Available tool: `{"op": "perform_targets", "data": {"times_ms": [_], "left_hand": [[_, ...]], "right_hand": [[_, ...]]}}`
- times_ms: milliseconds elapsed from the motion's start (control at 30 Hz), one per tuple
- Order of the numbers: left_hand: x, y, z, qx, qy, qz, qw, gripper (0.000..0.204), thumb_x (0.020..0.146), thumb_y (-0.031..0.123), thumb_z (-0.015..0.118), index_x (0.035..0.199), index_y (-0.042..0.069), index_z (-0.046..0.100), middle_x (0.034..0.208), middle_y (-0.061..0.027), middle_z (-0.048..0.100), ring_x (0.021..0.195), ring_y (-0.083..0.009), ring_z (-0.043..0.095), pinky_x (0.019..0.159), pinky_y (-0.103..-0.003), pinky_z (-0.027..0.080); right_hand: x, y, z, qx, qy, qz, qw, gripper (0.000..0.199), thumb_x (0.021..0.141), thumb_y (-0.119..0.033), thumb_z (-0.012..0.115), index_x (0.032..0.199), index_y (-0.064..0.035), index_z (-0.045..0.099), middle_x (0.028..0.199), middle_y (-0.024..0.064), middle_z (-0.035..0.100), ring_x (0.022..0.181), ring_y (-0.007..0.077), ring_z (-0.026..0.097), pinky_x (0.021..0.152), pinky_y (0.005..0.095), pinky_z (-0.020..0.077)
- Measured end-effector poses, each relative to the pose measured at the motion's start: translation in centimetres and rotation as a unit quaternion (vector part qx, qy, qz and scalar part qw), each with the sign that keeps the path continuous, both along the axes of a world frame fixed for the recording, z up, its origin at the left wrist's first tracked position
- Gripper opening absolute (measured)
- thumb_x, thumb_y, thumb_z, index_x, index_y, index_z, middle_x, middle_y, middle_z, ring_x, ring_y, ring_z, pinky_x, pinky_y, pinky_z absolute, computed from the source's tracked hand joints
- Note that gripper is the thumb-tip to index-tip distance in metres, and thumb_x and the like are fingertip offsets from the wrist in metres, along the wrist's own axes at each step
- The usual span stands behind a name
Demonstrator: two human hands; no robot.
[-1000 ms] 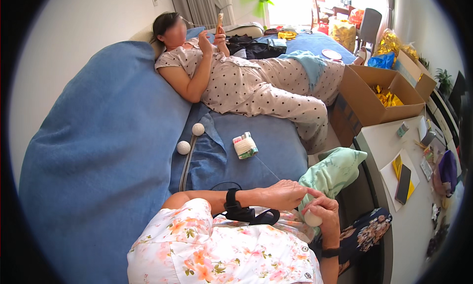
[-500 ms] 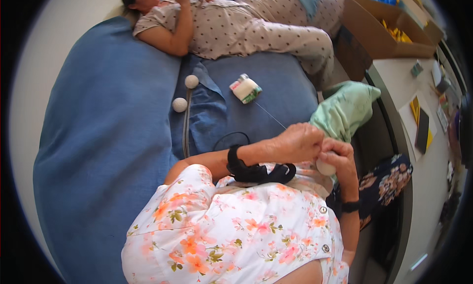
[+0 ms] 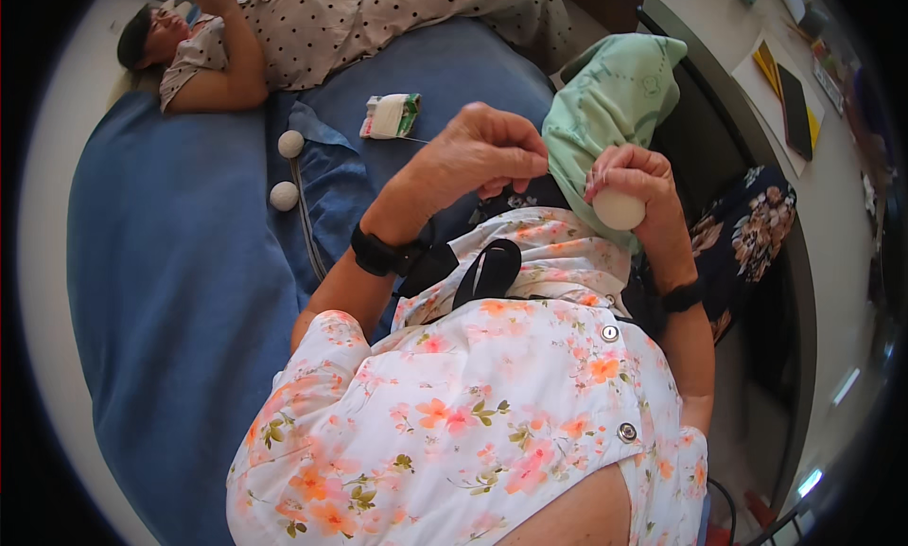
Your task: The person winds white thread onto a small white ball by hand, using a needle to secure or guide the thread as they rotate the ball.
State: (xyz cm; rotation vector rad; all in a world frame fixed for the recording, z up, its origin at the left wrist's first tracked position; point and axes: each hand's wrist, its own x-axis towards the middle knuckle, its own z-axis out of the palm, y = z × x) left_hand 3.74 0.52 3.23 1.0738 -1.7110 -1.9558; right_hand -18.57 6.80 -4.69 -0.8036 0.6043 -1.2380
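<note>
My right hand (image 3: 643, 191) is closed round a whitish ball (image 3: 619, 209), which shows below its fingers. To the left of it, apart from the ball, my left hand (image 3: 478, 158) pinches with thumb and forefinger. A thin white thread (image 3: 413, 139) runs into this hand from a white wound bundle (image 3: 389, 117) with a green and red printed wrapper, lying on the blue cover. What sits at the very fingertips is too small to make out. Two more whitish balls (image 3: 290, 145) lie further left, beside a zip (image 3: 307, 215) in the cover.
A light green cloth (image 3: 615, 101) is draped just beyond my hands. Another person (image 3: 312, 30) in dotted clothes lies across the far side of the blue couch (image 3: 180, 281). At right stands a white desk (image 3: 700, 16) with a dark phone-like slab (image 3: 793, 111) on paper.
My hands have drawn apart; before, they met at the ball. The left hand has moved left and away, while the right still holds the ball. The view has shifted too.
</note>
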Motion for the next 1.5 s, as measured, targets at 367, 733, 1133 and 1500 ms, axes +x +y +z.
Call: {"op": "perform_targets", "data": {"times_ms": [367,733,1133,1500], "left_hand": [[-0.1,-1.2,-1.5,0.142,0.175,0.049,0.973,0.011,0.088,0.01,0.06,0.086,-0.001,0.06,0.069,-0.0085,0.059,0.043,-0.002,0.035,0.037,-0.017,0.028],[-1.7,-0.6,-2.7,0.133,0.3,0.043,0.944,0.009,0.088,0.007,0.057,0.086,-0.001,0.062,0.113,-0.0243,0.059,0.103,-0.0264,0.056,0.072,-0.029,0.048],[-3.1,-0.4,-3.2,0.173,0.377,-0.001,0.91,0.015,0.09,0.01,0.055,0.087,-0.004,0.059,0.092,-0.0153,0.058,0.086,-0.0242,0.058,0.071,-0.031,0.046],[-3.1,-0.1,-3.8,0.141,0.342,0.047,0.928,0.019,0.089,0.003,0.054,0.103,-0.008,0.06,0.103,-0.018,0.062,0.088,-0.0198,0.061,0.076,-0.031,0.05]], "right_hand": [[-0.6,-0.4,-1.3,0.028,-0.049,-0.023,0.998,0.009,0.079,-0.007,0.06,0.077,0.0011,0.061,0.074,0.0103,0.062,0.068,0.0186,0.063,0.067,0.0306,0.0514],[-0.7,-0.5,-1.4,0.046,-0.029,-0.016,0.998,0.009,0.08,-0.008,0.061,0.081,0.0015,0.063,0.074,0.0108,0.064,0.066,0.018,0.063,0.065,0.0285,0.0513],[-0.8,-0.5,-1.9,0.06,-0.035,-0.018,0.997,0.008,0.081,-0.007,0.062,0.082,0.0002,0.062,0.073,0.0098,0.064,0.065,0.0172,0.063,0.063,0.027,0.0513],[-0.9,-0.5,-2.1,0.054,-0.042,-0.015,0.998,0.008,0.081,-0.008,0.063,0.082,-0.001,0.061,0.073,0.0092,0.065,0.065,0.017,0.063,0.063,0.0269,0.0513]]}}
